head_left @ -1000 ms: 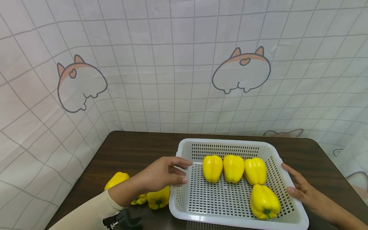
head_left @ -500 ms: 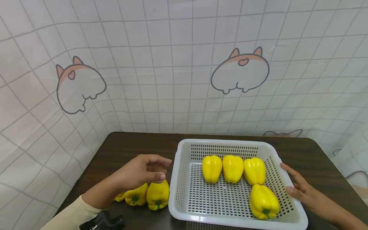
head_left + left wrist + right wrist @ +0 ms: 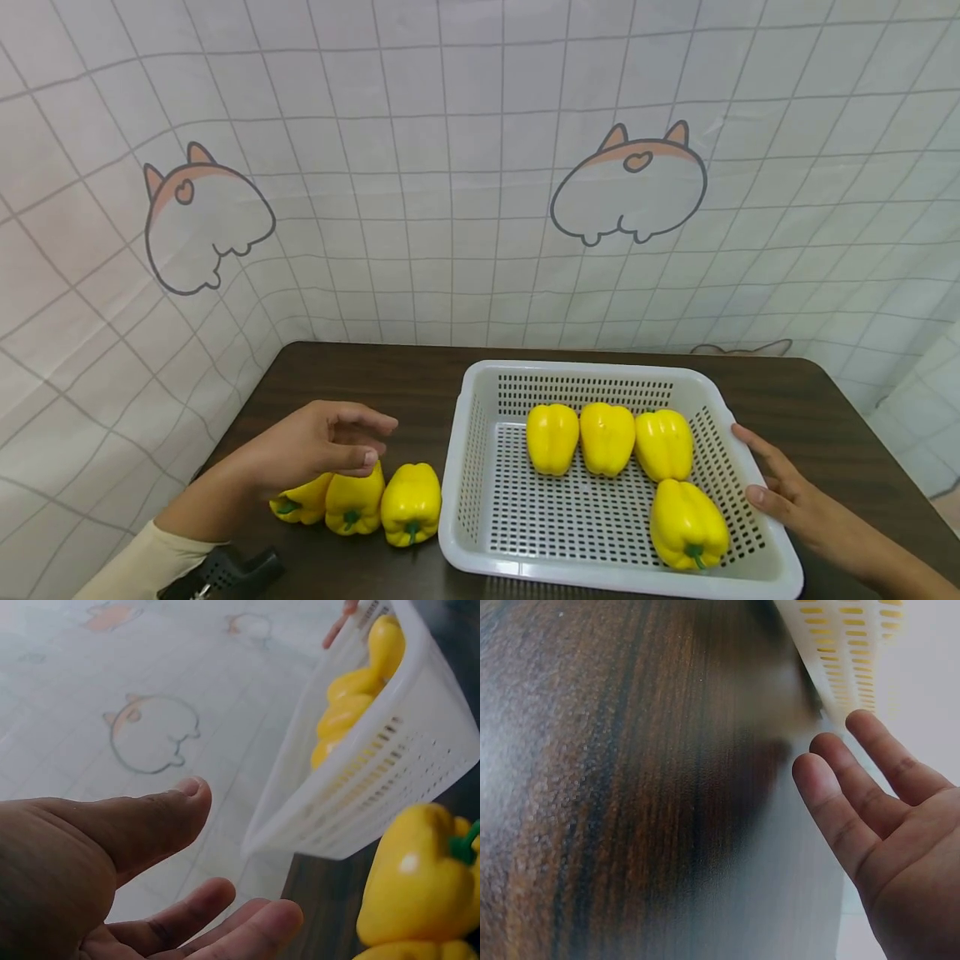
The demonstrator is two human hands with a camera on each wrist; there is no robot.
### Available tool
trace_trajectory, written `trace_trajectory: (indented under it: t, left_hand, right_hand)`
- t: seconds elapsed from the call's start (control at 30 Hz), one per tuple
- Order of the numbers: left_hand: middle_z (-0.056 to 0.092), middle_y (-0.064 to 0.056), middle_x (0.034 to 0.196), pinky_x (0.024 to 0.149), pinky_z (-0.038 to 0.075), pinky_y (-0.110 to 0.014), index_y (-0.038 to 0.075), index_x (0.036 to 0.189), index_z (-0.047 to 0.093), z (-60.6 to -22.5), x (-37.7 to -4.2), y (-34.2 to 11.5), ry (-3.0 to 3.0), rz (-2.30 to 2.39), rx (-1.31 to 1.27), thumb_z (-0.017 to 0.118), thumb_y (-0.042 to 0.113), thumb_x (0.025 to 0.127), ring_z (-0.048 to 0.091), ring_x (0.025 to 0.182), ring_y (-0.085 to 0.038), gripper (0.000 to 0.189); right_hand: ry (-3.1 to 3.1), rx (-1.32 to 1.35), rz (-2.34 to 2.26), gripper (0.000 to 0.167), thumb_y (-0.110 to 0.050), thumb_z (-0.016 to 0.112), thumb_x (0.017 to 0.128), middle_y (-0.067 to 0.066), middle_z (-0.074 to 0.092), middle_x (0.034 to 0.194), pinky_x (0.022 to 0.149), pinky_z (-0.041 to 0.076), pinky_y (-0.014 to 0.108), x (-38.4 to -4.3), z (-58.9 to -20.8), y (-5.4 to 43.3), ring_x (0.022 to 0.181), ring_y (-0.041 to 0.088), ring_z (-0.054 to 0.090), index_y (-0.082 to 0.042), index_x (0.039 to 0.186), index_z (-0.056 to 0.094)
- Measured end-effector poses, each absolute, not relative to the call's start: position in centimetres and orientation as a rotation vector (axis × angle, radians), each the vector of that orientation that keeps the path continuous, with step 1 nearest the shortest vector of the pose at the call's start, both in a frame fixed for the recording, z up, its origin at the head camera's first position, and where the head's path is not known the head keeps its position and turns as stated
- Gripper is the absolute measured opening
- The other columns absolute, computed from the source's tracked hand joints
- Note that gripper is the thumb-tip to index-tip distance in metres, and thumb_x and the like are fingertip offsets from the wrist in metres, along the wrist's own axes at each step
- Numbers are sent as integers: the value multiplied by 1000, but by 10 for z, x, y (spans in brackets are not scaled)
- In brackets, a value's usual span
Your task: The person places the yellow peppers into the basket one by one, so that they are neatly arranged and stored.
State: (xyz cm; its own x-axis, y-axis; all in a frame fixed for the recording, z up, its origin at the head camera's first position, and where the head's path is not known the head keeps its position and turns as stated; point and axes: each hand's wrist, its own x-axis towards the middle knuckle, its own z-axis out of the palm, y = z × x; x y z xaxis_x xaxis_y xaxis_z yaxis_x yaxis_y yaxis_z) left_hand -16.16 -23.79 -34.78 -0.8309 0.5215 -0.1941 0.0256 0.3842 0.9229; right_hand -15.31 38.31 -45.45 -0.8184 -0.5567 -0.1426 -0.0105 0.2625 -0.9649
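Note:
My left hand, empty with its fingers loosely bent, hovers over the peppers left of the basket. Below it sit a yellow bell pepper and another yellow bell pepper, partly covered by the hand. A third yellow bell pepper stands beside the white perforated basket; the left wrist view shows its green stem. Inside the basket, three yellow peppers line up at the back and one more yellow pepper lies at the front right. My right hand touches the basket's right rim with extended fingers.
The dark wood table carries everything. Behind it hangs a white gridded curtain with dog drawings. A black strap device is on my left wrist.
My left hand has moved left from over the basket's left edge to over the loose peppers, staying empty. My right hand and the peppers in the basket have stayed in place.

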Motion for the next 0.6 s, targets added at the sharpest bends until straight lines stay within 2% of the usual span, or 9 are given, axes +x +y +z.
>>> trace_trajectory:
  t: [0.6]
  left_hand:
    - [53,-25,144,93,57,-33,-2,140,58,-348,-158,-293,2327,1388,440,70,19,100,57,128,-41,47]
  right_hand:
    - [2110,-488,-1576,69,-19,26,111,55,18,145,68,61,53,-152,-453,381,102,27,73,-44,159,-16]
